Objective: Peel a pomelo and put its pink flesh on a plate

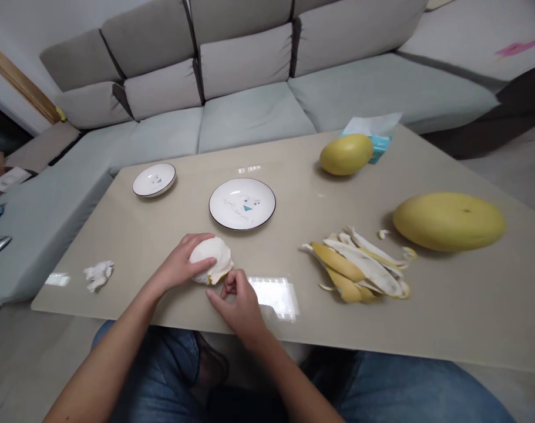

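Note:
My left hand (185, 261) is wrapped round the left side of a peeled pomelo (218, 252) covered in white pith, low over the front of the table. A small orange-yellow patch shows on the fruit's lower right. At that side is my right hand (238, 302), its fingers curled in close against the fruit. What its fingertips hold, if anything, is hidden. To the right lies a heap of yellow peel strips (359, 267) with white insides.
Two white dark-rimmed plates, one large (242, 218) and one smaller (154, 180), sit beyond my hands. Whole yellow fruits stand at the back (346, 154) and right (449, 222), near a blue tissue pack (380, 145). Crumpled tissue (98, 275) lies left. A sofa (249, 111) borders the table.

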The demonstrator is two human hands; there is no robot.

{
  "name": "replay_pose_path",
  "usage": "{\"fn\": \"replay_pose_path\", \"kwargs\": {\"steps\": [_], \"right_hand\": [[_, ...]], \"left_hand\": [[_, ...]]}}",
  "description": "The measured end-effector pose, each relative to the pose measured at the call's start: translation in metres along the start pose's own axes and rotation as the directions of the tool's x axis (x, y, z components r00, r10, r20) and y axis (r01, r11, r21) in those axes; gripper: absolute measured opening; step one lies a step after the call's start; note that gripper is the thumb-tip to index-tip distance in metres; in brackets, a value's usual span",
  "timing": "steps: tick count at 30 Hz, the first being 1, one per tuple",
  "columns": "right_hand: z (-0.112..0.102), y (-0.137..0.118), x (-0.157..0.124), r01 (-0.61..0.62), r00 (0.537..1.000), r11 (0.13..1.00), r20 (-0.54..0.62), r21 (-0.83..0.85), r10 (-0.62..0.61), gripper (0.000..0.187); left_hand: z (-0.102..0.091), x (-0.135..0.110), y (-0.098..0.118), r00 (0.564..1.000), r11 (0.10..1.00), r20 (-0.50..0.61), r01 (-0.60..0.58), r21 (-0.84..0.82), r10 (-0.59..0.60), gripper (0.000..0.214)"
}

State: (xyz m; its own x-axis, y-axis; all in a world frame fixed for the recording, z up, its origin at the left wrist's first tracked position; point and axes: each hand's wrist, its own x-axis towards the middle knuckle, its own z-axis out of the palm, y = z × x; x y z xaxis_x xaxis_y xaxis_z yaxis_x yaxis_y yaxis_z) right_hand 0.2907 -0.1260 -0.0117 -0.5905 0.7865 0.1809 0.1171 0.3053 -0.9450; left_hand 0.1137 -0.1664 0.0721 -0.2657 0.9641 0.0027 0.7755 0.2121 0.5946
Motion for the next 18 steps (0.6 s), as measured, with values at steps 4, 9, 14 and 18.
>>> {"fn": "replay_pose_path", "kwargs": {"steps": [4, 9, 14, 18], "right_hand": [[0.009, -0.007, 0.002, -0.244, 0.967, 0.961, -0.044, 0.128, 0.251, 0.031], [0.004, -0.013, 0.01, -0.361, 0.931, 0.905, 0.034, 0.226, 0.363, 0.04], [-0.005, -0.019, 0.015, -0.44, 0.896, 0.866, 0.183, 0.238, 0.405, 0.051], [-0.005, -0.019, 0.018, -0.336, 0.941, 0.931, 0.096, 0.145, 0.325, 0.04]], "left_hand": [[0.004, -0.004, 0.0, 1.0, 1.0, -0.02, -0.023, 0.007, 0.023, 0.051], [0.008, -0.009, 0.001, 1.0, 1.0, -0.015, -0.008, -0.011, 0.007, 0.052], [0.01, -0.013, 0.003, 1.0, 1.0, -0.008, 0.027, -0.012, -0.027, 0.053], [0.01, -0.015, 0.005, 1.0, 1.0, -0.014, 0.022, -0.016, -0.023, 0.052]]}}
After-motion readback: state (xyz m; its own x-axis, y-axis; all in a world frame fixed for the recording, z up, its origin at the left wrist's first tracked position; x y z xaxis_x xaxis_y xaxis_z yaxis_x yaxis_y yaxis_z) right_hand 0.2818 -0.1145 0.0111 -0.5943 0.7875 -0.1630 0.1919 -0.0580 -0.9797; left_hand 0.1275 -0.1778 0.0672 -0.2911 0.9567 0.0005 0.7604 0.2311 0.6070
